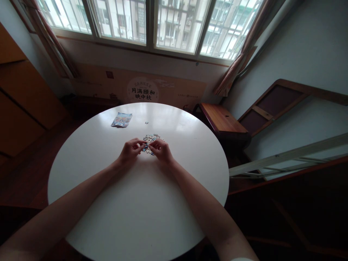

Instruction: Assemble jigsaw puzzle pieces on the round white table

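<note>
A small heap of jigsaw puzzle pieces (154,137) lies on the round white table (130,210), some pale and some dark or blue. My left hand (131,148) is closed in a pinch at the heap's left side, with a small dark puzzle piece (146,143) at its fingertips. From the right, my right hand (161,149) also pinches, its fingertips almost meeting the left ones. Whatever sits between the right fingers is too small and partly hidden to make out. The hands cover part of the heap.
A colourful printed packet (121,120) lies at the table's far left. One small group of pieces (146,122) sits apart, beyond the heap. Past the table's right edge stands a wooden side table (223,117). Barred windows (174,27) and a printed banner (168,85) are behind.
</note>
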### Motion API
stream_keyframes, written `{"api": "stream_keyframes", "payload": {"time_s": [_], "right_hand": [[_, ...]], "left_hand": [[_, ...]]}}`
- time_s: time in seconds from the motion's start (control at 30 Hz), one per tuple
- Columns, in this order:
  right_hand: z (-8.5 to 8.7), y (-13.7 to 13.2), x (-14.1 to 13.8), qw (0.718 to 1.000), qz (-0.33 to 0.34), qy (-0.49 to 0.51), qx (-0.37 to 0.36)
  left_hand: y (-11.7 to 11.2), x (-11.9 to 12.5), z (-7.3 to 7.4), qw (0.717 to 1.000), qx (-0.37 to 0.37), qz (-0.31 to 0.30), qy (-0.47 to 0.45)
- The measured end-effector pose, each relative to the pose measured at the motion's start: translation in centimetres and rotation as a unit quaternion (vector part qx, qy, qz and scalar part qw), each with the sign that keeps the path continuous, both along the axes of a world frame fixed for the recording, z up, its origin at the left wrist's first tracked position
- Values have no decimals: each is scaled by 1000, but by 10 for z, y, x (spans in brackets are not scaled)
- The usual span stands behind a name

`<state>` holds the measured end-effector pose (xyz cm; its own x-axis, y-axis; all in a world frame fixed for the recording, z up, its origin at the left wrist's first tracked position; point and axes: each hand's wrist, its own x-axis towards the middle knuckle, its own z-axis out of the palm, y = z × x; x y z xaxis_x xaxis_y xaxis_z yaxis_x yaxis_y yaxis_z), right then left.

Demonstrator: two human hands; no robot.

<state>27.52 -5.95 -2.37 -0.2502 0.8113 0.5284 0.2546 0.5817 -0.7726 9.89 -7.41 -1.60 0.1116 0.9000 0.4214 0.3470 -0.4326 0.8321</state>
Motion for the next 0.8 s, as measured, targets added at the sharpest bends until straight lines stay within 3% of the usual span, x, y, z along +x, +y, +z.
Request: {"api": "stream_keyframes", "payload": {"time_s": [0.8], "right_hand": [[0,0,1,1000,6,-3,-9]], "left_hand": [[0,0,0,1000,-7,-2,-4]]}}
